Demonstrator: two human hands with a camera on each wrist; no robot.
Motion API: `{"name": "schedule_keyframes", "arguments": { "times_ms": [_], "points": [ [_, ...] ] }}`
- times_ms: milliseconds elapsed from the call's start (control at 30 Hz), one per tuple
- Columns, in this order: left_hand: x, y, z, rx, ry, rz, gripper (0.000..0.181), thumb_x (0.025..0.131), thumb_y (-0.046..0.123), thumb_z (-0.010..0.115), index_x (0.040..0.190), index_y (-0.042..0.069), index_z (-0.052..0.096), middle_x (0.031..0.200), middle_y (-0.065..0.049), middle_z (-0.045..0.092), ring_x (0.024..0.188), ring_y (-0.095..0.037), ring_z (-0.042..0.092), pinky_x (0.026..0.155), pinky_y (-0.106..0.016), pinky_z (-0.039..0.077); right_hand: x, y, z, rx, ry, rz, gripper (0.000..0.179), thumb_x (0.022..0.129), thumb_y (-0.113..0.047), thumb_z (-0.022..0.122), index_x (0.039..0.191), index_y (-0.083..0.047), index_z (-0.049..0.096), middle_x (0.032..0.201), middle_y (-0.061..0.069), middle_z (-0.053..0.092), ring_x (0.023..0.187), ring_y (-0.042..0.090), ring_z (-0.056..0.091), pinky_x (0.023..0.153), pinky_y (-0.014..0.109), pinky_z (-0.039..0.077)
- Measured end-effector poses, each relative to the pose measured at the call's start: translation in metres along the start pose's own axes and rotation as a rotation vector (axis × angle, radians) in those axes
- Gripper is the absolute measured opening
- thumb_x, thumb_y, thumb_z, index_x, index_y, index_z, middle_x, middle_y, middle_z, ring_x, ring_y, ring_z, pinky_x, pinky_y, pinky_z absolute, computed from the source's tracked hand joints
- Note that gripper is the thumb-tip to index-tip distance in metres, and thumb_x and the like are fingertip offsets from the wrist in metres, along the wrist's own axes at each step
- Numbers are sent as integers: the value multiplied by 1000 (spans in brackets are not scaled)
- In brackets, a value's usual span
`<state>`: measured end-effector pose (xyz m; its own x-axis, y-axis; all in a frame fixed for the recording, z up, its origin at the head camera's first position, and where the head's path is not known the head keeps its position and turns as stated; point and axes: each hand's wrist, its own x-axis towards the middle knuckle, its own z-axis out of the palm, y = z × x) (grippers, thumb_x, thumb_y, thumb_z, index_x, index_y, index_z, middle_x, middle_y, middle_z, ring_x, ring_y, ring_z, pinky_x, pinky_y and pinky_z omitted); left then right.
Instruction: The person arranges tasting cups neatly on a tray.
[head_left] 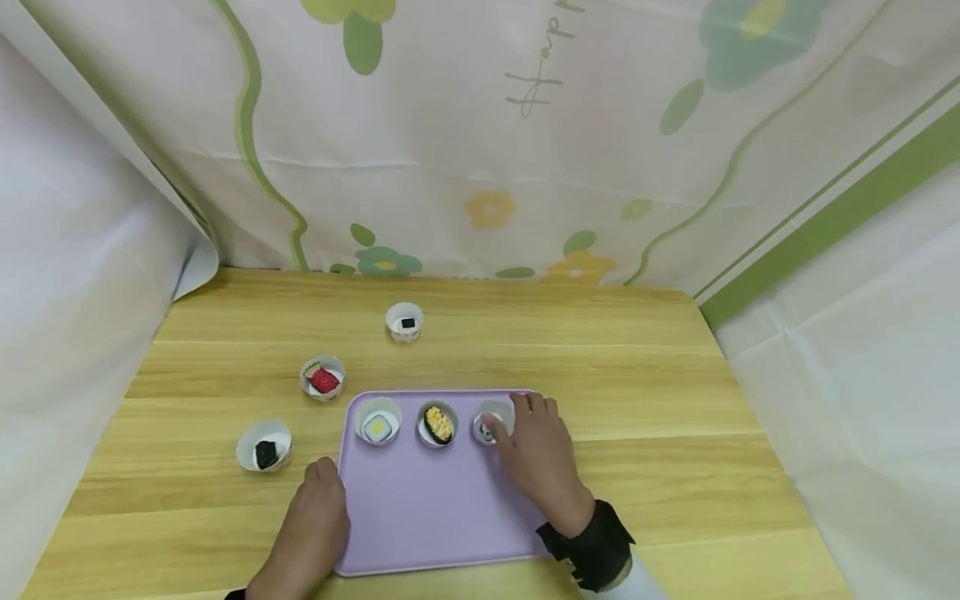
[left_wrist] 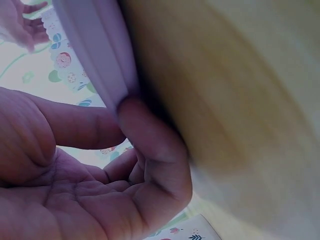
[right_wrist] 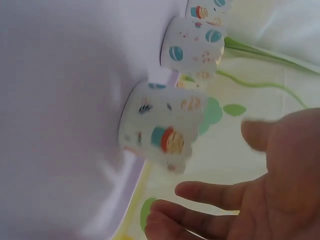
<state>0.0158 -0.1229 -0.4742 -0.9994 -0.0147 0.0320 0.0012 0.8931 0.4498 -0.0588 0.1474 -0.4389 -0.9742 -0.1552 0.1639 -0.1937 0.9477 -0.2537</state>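
A purple tray [head_left: 442,508] lies on the table, and at its left rim my left hand [head_left: 313,510] pinches the edge between thumb and curled index finger, as the left wrist view shows. Three paper cups stand in a row along the tray's far side. The left cup [head_left: 378,422] holds a pale sushi piece with a yellow centre, the middle cup [head_left: 438,424] a sushi piece topped with yellow bits. My right hand [head_left: 542,454] is spread beside the right cup [right_wrist: 162,127], its fingers apart from the printed wall. That cup's small sushi piece is partly hidden by my thumb.
Left of the tray stand more paper cups on the wooden table [head_left: 660,467]: one with a black piece [head_left: 266,454], one with a red-topped piece [head_left: 324,380]. A cup with a small black-and-white piece [head_left: 407,323] is farther back. A flowered curtain [head_left: 450,150] hangs behind the table.
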Motion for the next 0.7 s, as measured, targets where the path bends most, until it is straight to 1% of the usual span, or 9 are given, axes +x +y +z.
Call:
{"name": "schedule_keyframes", "arguments": {
  "times_ms": [100, 233, 367, 467, 533, 633, 700],
  "points": [
    [0, -1, 0, -5, -16, -6, 17, 78, -14, 49, 92, -17, 42, 78, -21, 43, 59, -28, 49, 54, -46, 48, -10, 11, -3, 9, 10, 25, 53, 100, -40, 45, 124, 4, 59, 115, 21, 59, 104, 35, 54, 80, 43, 51],
    [1, 0, -1, -5, -14, 1, 17, 77, -14, 49, 92, -17, 42, 78, -21, 43, 59, -28, 49, 55, -46, 48, -24, 26, -3, 8, 10, 61, 44, 101, -31, 46, 123, 5, 58, 108, 19, 58, 98, 32, 53, 72, 41, 51],
    [1, 0, -2, -5, -19, 0, 17, 78, -14, 49, 93, -18, 42, 78, -22, 43, 59, -28, 49, 55, -46, 48, -37, 37, -1, 7, -30, 104, 42, 98, -27, 52, 122, 8, 58, 102, 19, 57, 90, 30, 53, 67, 40, 50],
    [1, 0, -3, -2, -30, 1, 17, 78, -14, 49, 94, -18, 42, 78, -22, 43, 60, -27, 49, 54, -46, 48, -43, 44, 4, -4, -52, 113, 41, 93, -20, 60, 121, 10, 57, 98, 20, 56, 86, 30, 55, 66, 40, 51],
    [2, 0, -3, 3, -30, 7, 17, 78, -14, 49, 93, -19, 42, 78, -22, 43, 60, -27, 49, 54, -45, 48, -46, 49, 8, -8, -47, 108, 38, 90, -14, 63, 117, 11, 58, 95, 20, 56, 82, 30, 56, 66, 40, 51],
    [1, 1, -2, 4, -24, 10, 17, 78, -15, 49, 93, -19, 42, 78, -22, 43, 60, -27, 48, 54, -44, 48, -48, 54, 14, -3, -35, 102, 29, 88, -8, 64, 109, 10, 58, 89, 18, 53, 74, 26, 55, 61, 37, 50],
    [1, 1, -2, 4, -18, 9, 17, 77, -15, 49, 93, -18, 42, 78, -22, 43, 60, -27, 48, 55, -45, 48, -49, 55, 16, 2, -37, 110, 22, 89, -6, 62, 104, 10, 57, 86, 15, 51, 69, 22, 52, 57, 35, 49]
  ]
}}
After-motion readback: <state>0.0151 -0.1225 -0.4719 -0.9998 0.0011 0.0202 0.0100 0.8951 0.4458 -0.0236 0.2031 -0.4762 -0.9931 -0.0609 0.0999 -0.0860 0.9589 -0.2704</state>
